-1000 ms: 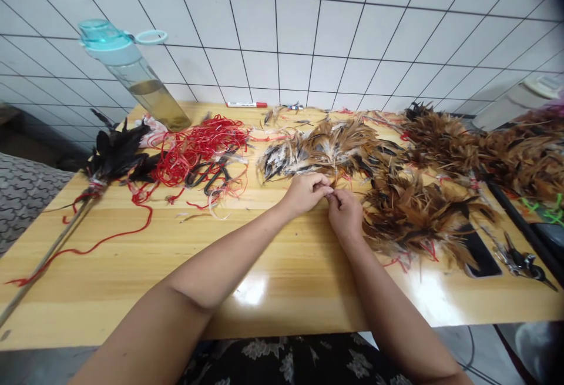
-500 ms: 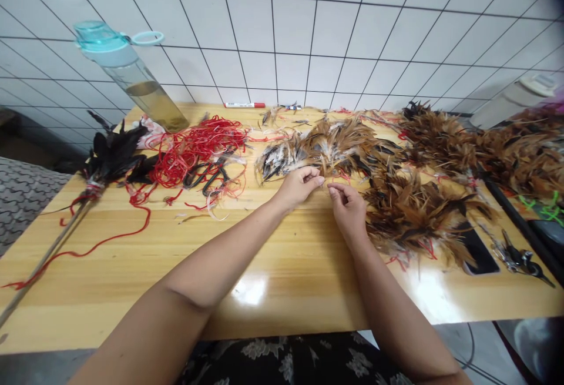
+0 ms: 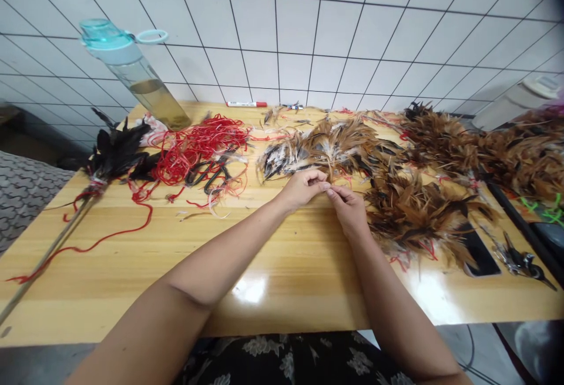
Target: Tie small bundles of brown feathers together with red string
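Note:
Above the table's middle, my left hand (image 3: pixel 304 189) and my right hand (image 3: pixel 350 206) meet at their pinched fingertips. A small brown feather (image 3: pixel 330 171) stands up from where they meet, its quill end hidden by the fingers. Just behind them lies a loose pile of brown and whitish feathers (image 3: pixel 339 141). Beside my right hand is a bushy bundle of brown feathers (image 3: pixel 414 208) with red ties at its lower edge.
Left of my hands are scissors (image 3: pixel 211 174), tangled red string (image 3: pixel 207 144), a bottle (image 3: pixel 154 94) and a stick with black feathers (image 3: pixel 117 147). To the right lie a phone (image 3: pixel 480 253), another tool (image 3: pixel 522 261) and more brown feathers (image 3: pixel 476 144). A red-capped marker (image 3: pixel 247 104) lies near the tiled wall.
My fingertips were slightly apart and now touch. The right hand has come in toward the left. Nothing else on the table has moved.

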